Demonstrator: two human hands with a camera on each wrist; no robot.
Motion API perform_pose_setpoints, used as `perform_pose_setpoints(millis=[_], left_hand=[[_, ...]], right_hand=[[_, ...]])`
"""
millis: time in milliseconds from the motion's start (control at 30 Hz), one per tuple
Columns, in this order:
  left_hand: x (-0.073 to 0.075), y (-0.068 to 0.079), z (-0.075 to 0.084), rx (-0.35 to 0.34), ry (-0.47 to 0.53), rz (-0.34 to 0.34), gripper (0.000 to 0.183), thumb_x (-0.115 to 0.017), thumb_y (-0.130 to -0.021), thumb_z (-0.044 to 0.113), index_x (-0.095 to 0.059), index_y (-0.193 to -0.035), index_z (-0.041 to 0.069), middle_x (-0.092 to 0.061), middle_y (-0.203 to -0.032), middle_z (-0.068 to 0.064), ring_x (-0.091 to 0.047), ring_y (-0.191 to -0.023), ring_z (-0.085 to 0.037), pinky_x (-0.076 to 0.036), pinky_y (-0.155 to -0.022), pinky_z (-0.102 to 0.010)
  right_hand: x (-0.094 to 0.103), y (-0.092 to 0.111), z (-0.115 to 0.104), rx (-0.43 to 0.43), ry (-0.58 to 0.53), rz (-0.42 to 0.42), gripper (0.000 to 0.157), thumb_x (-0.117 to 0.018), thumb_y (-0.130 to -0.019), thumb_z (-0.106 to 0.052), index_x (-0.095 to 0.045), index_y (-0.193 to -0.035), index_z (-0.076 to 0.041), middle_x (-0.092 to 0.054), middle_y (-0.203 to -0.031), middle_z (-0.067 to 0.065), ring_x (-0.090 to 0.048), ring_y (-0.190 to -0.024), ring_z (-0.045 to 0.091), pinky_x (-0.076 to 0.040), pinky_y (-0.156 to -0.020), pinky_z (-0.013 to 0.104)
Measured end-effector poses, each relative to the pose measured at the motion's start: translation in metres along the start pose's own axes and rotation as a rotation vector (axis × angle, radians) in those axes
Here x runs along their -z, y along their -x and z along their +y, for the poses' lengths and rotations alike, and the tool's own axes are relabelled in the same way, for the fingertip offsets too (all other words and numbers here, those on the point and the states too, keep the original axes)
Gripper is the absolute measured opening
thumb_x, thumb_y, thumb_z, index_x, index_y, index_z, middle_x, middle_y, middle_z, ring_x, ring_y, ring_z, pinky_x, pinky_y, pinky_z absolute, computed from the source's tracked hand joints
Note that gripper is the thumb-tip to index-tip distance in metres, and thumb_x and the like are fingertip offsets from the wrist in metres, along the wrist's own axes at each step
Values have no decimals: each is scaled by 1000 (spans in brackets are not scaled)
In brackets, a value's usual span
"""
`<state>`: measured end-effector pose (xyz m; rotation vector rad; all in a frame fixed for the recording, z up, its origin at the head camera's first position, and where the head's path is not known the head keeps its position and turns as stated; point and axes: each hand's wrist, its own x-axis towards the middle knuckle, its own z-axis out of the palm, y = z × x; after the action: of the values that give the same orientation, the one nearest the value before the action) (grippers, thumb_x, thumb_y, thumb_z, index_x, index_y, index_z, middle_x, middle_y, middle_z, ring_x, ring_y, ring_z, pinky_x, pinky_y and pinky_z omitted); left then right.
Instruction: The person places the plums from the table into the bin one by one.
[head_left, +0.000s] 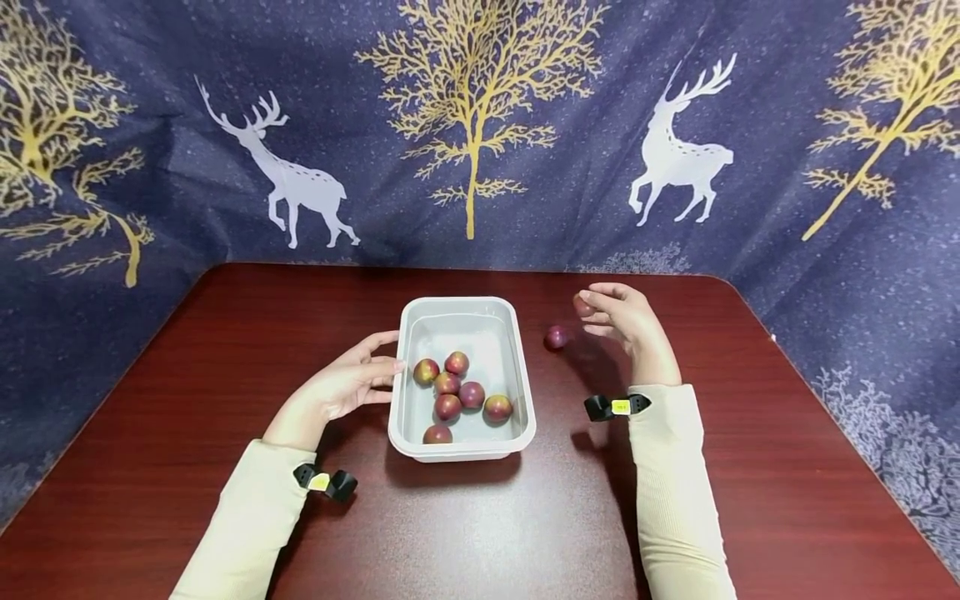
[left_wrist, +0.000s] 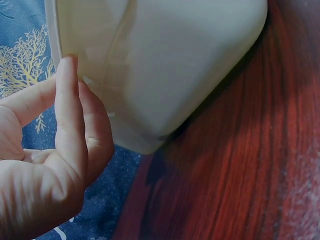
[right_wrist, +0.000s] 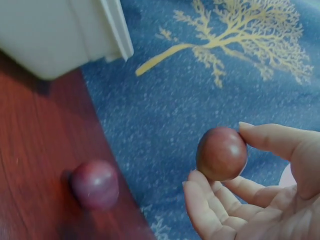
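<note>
A white plastic container [head_left: 463,454] stands on the table with several red and yellow-green plums [head_left: 447,407] lying inside. At its left side, my left hand [head_left: 358,379] holds the rim, the thumb over the edge and the other fingers against the outer wall. The left wrist view shows those fingers at the container's side [left_wrist: 175,60]. My right hand [head_left: 622,317] is raised to the right of the container, pinching a plum [right_wrist: 222,153] between thumb and fingertips. Below and left of it, a darker purple plum [head_left: 556,337] rests on the table.
The table [head_left: 780,467] is dark reddish wood with a glossy top. Behind it hangs a blue cloth [head_left: 525,225] with gold trees and white deer. Black straps with small devices [head_left: 618,407] sit at both wrists.
</note>
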<state>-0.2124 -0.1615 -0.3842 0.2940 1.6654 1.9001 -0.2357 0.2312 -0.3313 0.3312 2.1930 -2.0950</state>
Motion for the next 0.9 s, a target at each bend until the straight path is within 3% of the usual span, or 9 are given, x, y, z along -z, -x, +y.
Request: perform_pose_setpoints(millis=[200,367,533,733,900], left_hand=[[0,0,-1,5,17,-2,66,-52,-95,3,-13,-148,5,-67,-94,1,-66,-90,-16,-57,-76,-31],[0,0,-1,5,10,8,66,-51,-95,2,-13,-148,5,-67,-94,1,-66,-89,-16,-57,-76,-31],[0,-2,-1,-4,8,12,65,-51,-95,2,-15,-148,5,-68,-95,0,-66,-90,-17,-57,-76,-32],[2,-4,-3,-7,1,9,64,-51,-95,2,-16,-148,6,-67,-97,-1,-66,-89,-17,-57,-76,-32],[4,-1,-3,-1,20,6,65,-51,-95,2,-14,-148,5,-68,-94,1,-66,-88,-16,-57,-75,-31]], right_hand=[[-10,4,-7,35,-94,-51,21,-58,-93,-12,-49,-110,-4,-67,-75,-9,-66,-65,8,-57,-64,25],[-25,3,-13,32,-71,-164,10,-54,-95,-11,-51,-104,-9,-67,-77,-9,-66,-70,10,-57,-66,24],[-37,0,-20,37,18,-257,16,-52,-96,-11,-50,-111,-6,-67,-79,-10,-66,-69,9,-56,-66,24],[-46,-1,-29,15,166,-325,41,-54,-95,-12,-41,-128,7,-66,-81,-11,-65,-74,9,-55,-67,24],[-55,0,-35,6,254,-381,41,-56,-94,-13,-44,-128,5,-65,-85,-8,-64,-74,8,-57,-69,26]])
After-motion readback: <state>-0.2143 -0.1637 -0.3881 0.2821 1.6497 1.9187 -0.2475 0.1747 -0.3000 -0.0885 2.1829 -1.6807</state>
